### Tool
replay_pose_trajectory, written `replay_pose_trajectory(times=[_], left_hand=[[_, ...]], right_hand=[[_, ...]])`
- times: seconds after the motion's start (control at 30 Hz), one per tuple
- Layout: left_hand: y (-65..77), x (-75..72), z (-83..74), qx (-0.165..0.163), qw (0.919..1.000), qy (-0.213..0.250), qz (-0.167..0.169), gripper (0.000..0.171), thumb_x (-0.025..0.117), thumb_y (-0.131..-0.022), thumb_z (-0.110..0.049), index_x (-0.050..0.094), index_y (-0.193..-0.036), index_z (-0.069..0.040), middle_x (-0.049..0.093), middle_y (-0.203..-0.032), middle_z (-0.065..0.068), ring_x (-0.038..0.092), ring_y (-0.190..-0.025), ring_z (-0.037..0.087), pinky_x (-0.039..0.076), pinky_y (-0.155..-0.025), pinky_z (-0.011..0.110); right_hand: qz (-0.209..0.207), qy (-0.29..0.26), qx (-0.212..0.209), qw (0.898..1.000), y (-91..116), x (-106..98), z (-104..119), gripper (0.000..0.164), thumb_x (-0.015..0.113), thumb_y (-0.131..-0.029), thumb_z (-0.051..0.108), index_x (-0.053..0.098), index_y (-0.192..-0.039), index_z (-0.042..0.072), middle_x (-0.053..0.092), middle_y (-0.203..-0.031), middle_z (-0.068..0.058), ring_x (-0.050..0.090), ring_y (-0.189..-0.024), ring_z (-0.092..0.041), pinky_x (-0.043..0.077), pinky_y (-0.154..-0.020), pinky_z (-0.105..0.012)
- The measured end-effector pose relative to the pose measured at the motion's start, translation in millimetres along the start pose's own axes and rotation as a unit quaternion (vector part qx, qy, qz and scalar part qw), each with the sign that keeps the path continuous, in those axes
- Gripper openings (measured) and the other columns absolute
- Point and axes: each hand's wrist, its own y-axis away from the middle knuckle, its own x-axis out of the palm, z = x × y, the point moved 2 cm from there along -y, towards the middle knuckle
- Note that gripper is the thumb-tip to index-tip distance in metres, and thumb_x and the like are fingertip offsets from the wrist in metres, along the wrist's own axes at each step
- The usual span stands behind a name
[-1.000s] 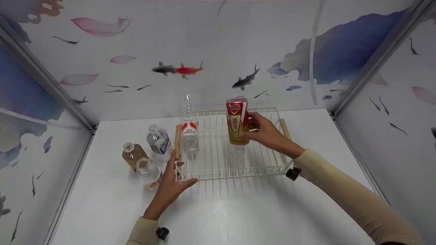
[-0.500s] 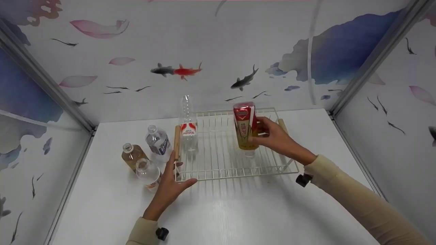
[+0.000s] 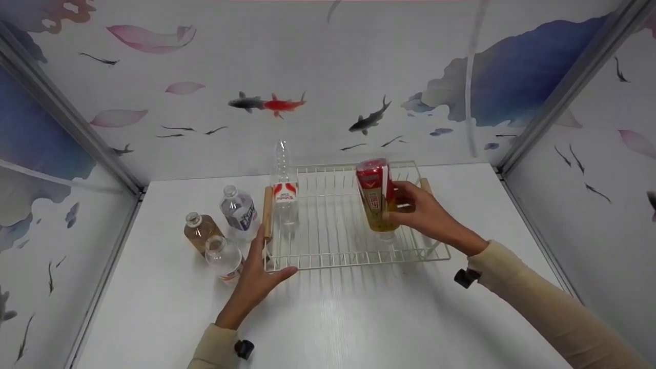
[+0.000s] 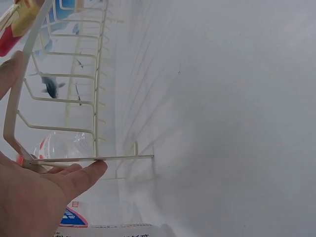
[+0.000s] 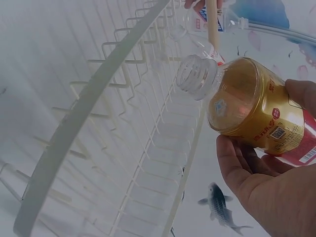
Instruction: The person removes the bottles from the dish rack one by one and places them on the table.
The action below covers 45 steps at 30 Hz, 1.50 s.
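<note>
My right hand [image 3: 425,215] holds a plastic bottle [image 3: 377,197] with a red and gold label. The bottle is upside down and slightly tilted, above the right part of a cream wire rack [image 3: 353,259]. Its uncapped neck shows in the right wrist view, where thumb and fingers grip the gold and red body [image 5: 276,111]. At the rack's front left corner, my left hand [image 3: 253,279] holds the frame, thumb along the front and fingers at the side. A clear bottle [image 3: 285,197] with a red and white label stands neck up in the rack's left end.
Left of the rack stand uncapped bottles: a clear one with a blue label [image 3: 240,211], an amber-tinted one [image 3: 201,233] and another clear one [image 3: 224,259]. The rack has wooden handles [image 3: 267,212] at its ends. Printed wall panels enclose the white table [image 3: 333,318].
My right hand has carried the red and gold bottle to the right and toward me, and the bottle sits lower over the rack. My left hand has stayed at the corner.
</note>
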Motion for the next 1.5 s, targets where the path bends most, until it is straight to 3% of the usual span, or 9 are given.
replay_pose_trajectory(times=[0.07,0.23,0.43,0.57,0.8,1.1,1.3,1.5], left_hand=[[-1.1,0.5,-0.6,0.006,1.0,0.004,-0.005,0.133,0.098,-0.085,-0.04,0.006,-0.179,-0.019,0.016,-0.182,0.014,0.025,-0.165,0.042,0.027,-0.131,0.065],[-2.4,1.1,-2.9,0.008,0.9998,0.003,-0.015,0.132,0.099,-0.084,-0.031,0.008,-0.178,-0.015,0.02,-0.18,0.014,0.03,-0.162,0.043,0.026,-0.131,0.067],[-1.2,0.1,-2.8,-0.003,0.9999,-0.002,-0.013,0.133,0.099,-0.084,-0.035,0.007,-0.179,-0.019,0.018,-0.182,0.013,0.022,-0.166,0.04,0.021,-0.133,0.067],[0.3,-0.7,-3.2,0.002,0.9999,0.001,-0.013,0.132,0.099,-0.085,-0.031,0.006,-0.178,-0.018,0.018,-0.181,0.015,0.021,-0.166,0.04,0.025,-0.131,0.066],[2.4,-4.3,-8.0,0.053,0.998,0.018,-0.028,0.125,0.098,-0.086,-0.02,0.012,-0.177,-0.011,0.018,-0.18,0.015,0.023,-0.166,0.037,0.034,-0.128,0.063],[5.2,-8.0,-17.1,0.089,0.9953,0.008,-0.038,0.114,0.095,-0.09,-0.027,0.02,-0.175,-0.009,0.022,-0.179,0.016,0.027,-0.164,0.039,0.031,-0.13,0.063],[6.3,-8.8,-24.3,0.111,0.9926,-0.011,-0.048,0.111,0.096,-0.089,-0.025,0.026,-0.173,-0.005,0.029,-0.176,0.017,0.036,-0.16,0.039,0.029,-0.131,0.064],[11.0,-9.7,-34.0,0.127,0.9903,-0.037,-0.042,0.106,0.096,-0.089,-0.021,0.03,-0.171,-0.003,0.03,-0.176,0.021,0.036,-0.16,0.043,0.027,-0.13,0.068]], right_hand=[[0.002,0.002,-0.001,1.0,2.0,0.4,-0.2,0.074,0.084,-0.1,0.023,0.047,-0.162,0.006,0.062,-0.151,-0.017,0.064,-0.134,-0.038,0.054,-0.113,-0.059],[0.007,0.006,-0.011,1.0,6.7,1.2,-0.2,0.073,0.084,-0.1,0.023,0.048,-0.161,0.006,0.063,-0.15,-0.016,0.064,-0.132,-0.036,0.055,-0.112,-0.059],[0.008,0.011,-0.017,1.0,12.0,2.1,2.5,0.072,0.084,-0.1,0.021,0.05,-0.16,0.006,0.063,-0.151,-0.016,0.065,-0.131,-0.036,0.055,-0.112,-0.059],[0.013,0.011,-0.019,1.0,15.0,3.5,5.2,0.071,0.084,-0.1,0.02,0.051,-0.16,0.005,0.062,-0.152,-0.016,0.064,-0.131,-0.037,0.055,-0.112,-0.06],[0.021,0.024,-0.031,0.999,17.4,5.3,6.9,0.067,0.084,-0.1,0.019,0.054,-0.158,0.006,0.062,-0.153,-0.014,0.065,-0.13,-0.034,0.056,-0.111,-0.057],[0.03,0.036,-0.041,0.998,19.7,6.6,7.7,0.065,0.083,-0.1,0.019,0.055,-0.157,0.006,0.064,-0.15,-0.012,0.065,-0.129,-0.032,0.056,-0.11,-0.054],[0.03,0.046,-0.05,0.997,21.2,8.8,7.6,0.063,0.083,-0.099,0.018,0.057,-0.155,0.008,0.066,-0.147,-0.01,0.066,-0.127,-0.031,0.056,-0.11,-0.056],[0.034,0.052,-0.05,0.997,22.5,12.0,5.9,0.062,0.084,-0.099,0.019,0.058,-0.154,0.009,0.067,-0.146,-0.01,0.067,-0.125,-0.031,0.057,-0.108,-0.053]])
